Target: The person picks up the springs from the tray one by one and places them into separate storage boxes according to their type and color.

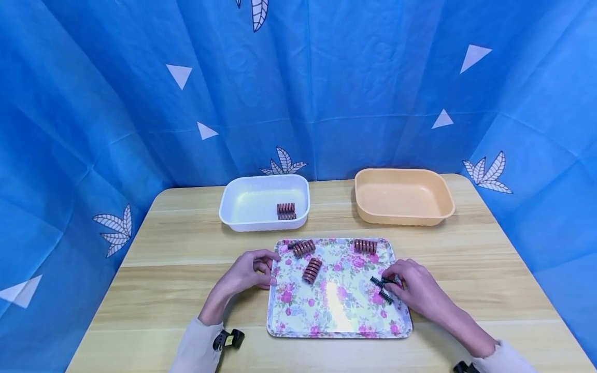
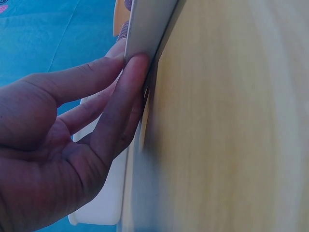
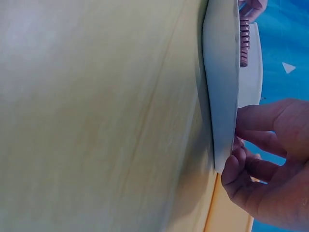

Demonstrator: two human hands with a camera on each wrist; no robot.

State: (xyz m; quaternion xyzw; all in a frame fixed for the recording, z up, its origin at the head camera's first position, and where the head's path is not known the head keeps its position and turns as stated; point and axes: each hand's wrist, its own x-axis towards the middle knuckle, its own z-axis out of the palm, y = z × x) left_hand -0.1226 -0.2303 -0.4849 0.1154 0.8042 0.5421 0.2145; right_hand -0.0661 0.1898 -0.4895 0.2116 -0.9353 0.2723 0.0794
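A floral tray (image 1: 322,311) lies on the table. My left hand (image 1: 249,272) pinches its left rim, the fingers curled at the edge in the left wrist view. Over the tray's right side, my right hand (image 1: 412,287) pinches a small dark spring (image 1: 388,281) among others; the rim hides the fingertips' hold in the right wrist view. Close by lie another dark spring (image 1: 375,282) and a dark spring (image 1: 385,297). Thick brown springs rest farther up the tray: one brown spring (image 1: 312,270), a second brown spring (image 1: 304,248) beside a small dark spring (image 1: 292,246), and a third brown spring (image 1: 365,246).
Behind the tray stands a white bin (image 1: 228,207) holding two brown springs (image 1: 286,211). An orange bin (image 1: 406,219) is at the back right. Wooden tabletop (image 1: 158,280) surrounds the tray, with a blue curtain (image 1: 350,103) along the back and sides.
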